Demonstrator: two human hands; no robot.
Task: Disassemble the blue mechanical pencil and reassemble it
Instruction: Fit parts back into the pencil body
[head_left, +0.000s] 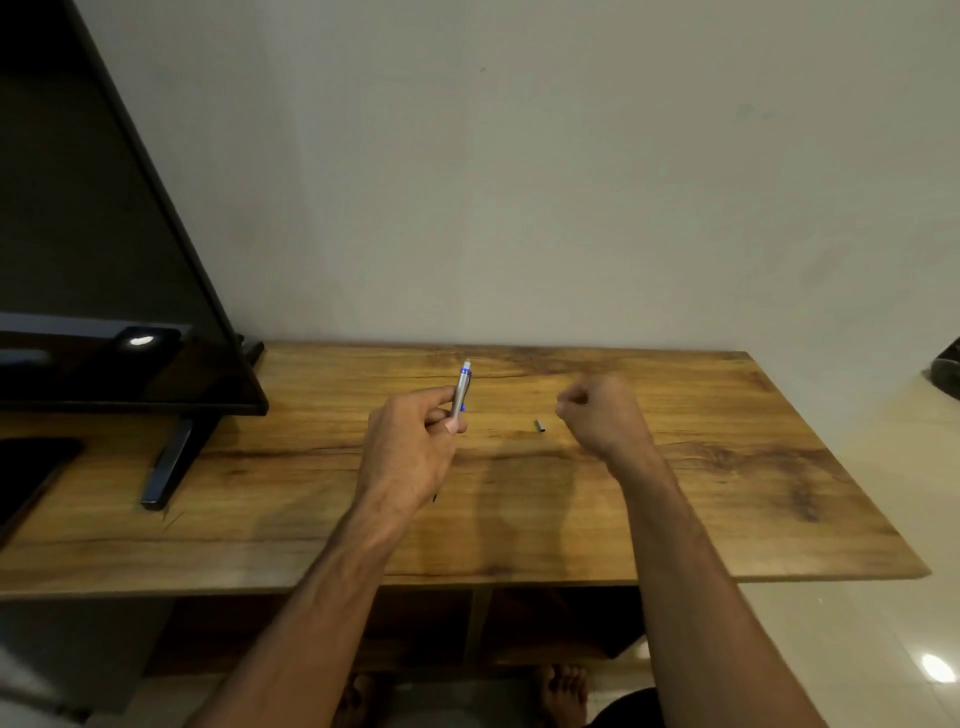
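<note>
Wooden table (727, 493), television (104, 260) at left. Left hand (410, 452) grips the blue mechanical pencil (461, 389) over mid-table, long axis running toward the wall (519, 182), white end farthest. Right hand (597, 410) is clenched, nothing visible inside. Small dark sleeve (540, 426) lies between them.

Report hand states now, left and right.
Left hand: holding the blue mechanical pencil.
Right hand: closed in a fist, nothing visible in it.

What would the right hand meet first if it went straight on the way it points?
Probably the wall beyond the wooden table; the metal piece lies left of the right hand, off its line. Depth unclear.
</note>
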